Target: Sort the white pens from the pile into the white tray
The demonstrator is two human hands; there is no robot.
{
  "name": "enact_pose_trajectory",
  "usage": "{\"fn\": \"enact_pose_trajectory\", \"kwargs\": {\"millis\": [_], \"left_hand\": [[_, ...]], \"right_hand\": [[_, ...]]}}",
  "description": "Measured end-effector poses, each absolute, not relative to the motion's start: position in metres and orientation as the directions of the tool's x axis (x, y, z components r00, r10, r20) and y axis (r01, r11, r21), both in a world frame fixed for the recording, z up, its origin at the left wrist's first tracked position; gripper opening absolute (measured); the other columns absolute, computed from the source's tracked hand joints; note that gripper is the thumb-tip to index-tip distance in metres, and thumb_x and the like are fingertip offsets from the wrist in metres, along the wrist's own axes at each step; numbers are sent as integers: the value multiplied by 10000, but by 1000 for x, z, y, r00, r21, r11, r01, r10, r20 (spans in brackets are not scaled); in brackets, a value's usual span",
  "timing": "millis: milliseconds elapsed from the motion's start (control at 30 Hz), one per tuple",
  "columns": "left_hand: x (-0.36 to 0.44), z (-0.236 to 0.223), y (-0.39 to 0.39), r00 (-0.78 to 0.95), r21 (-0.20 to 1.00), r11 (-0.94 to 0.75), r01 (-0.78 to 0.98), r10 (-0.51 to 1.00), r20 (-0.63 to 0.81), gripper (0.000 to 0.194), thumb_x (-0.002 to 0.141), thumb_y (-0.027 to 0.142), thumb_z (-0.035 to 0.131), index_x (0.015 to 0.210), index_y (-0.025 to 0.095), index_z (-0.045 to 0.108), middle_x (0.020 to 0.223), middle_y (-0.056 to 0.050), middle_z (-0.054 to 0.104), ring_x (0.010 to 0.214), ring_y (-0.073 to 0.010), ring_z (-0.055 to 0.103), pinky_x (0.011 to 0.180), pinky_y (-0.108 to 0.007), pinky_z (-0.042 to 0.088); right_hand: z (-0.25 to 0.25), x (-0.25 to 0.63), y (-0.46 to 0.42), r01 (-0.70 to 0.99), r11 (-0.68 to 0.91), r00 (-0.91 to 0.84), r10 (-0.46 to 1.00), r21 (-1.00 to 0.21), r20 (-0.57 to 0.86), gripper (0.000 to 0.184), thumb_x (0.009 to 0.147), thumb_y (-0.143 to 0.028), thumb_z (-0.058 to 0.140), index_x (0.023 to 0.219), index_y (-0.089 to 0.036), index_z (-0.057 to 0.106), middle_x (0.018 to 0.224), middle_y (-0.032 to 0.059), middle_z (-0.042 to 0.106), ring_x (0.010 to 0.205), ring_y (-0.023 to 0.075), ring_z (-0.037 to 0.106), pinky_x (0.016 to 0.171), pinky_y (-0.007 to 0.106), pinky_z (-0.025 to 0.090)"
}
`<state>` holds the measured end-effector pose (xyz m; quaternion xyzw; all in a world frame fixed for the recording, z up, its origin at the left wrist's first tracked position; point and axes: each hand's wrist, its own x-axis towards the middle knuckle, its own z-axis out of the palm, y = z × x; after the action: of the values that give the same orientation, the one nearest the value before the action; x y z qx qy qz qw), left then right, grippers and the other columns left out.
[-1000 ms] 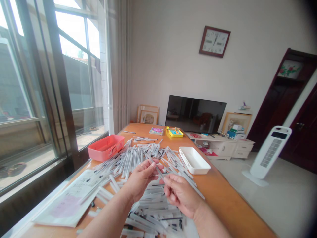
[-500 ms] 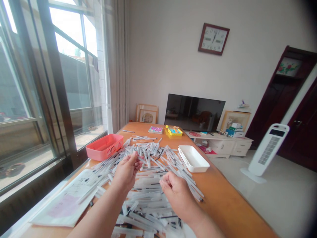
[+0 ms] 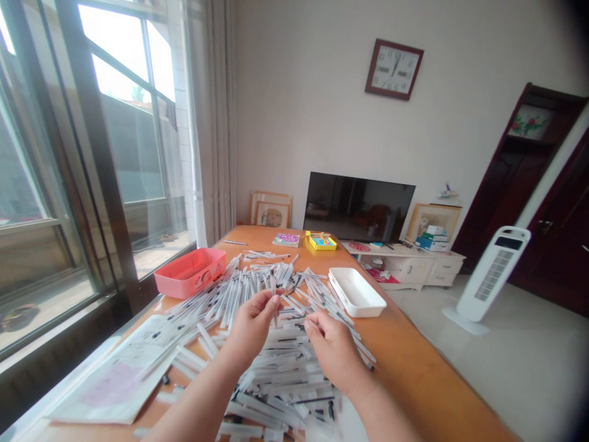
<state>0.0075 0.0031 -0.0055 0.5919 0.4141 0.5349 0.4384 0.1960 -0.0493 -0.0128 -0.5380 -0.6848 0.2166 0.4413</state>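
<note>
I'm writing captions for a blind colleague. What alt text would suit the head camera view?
A person's left hand pinches a slim white tube above a large heap of similar tubes on a wooden table, with the right hand close beside it. A coral plastic box and white tray flank the heap; printed papers lie at left.

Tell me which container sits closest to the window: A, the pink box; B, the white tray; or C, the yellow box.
A: the pink box sits right beside the window, while the white tray lies on the far side of the pile of slim tubes.
</note>
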Motion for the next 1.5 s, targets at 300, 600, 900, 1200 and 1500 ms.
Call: {"fn": "enact_pose_trajectory", "kwargs": {"millis": [300,600,900,1200,1500], "left_hand": [[18,-5,-16,393,448,-629,636,763,513,305,977,380,445,1091,266,704,905,-66,654,881,-213,602,744,-296,418],[21,-5,-15,505,214,-671,710,696,510,280,967,341,473,1120,291,703,836,-79,639,823,-234,554,723,-330,370],[18,1,-15,586,264,-718,644,684,433,266,976,327,443,902,222,676,810,-70,633,806,-221,550,714,-309,356],[10,6,-16,634,574,-694,433,688,354,281,944,338,484,748,226,651,713,-28,604,697,-190,569,665,-269,379],[35,-9,-23,374,635,-604,483,797,474,73,880,298,574,914,239,600,856,-41,632,800,-206,583,714,-281,393]], "right_hand": [[-3,207,-43,295,258,126,944,-920,305,448,961,-592,405,741,-213,498,613,-28,500,534,128,434,535,251,370],[11,214,-52,417,300,32,938,-858,344,439,961,-553,433,680,-216,457,614,-27,459,600,143,442,565,258,365],[-5,219,-40,558,359,-36,911,-748,410,393,989,-470,406,689,-219,446,601,-31,488,588,138,420,558,255,315],[-1,221,-44,595,418,-101,886,-687,452,353,993,-419,406,703,-220,431,623,-31,496,599,135,424,573,256,311],[-10,204,-40,588,326,47,900,-741,433,382,979,-459,416,678,-229,378,597,-36,485,582,138,414,573,265,314]]}}
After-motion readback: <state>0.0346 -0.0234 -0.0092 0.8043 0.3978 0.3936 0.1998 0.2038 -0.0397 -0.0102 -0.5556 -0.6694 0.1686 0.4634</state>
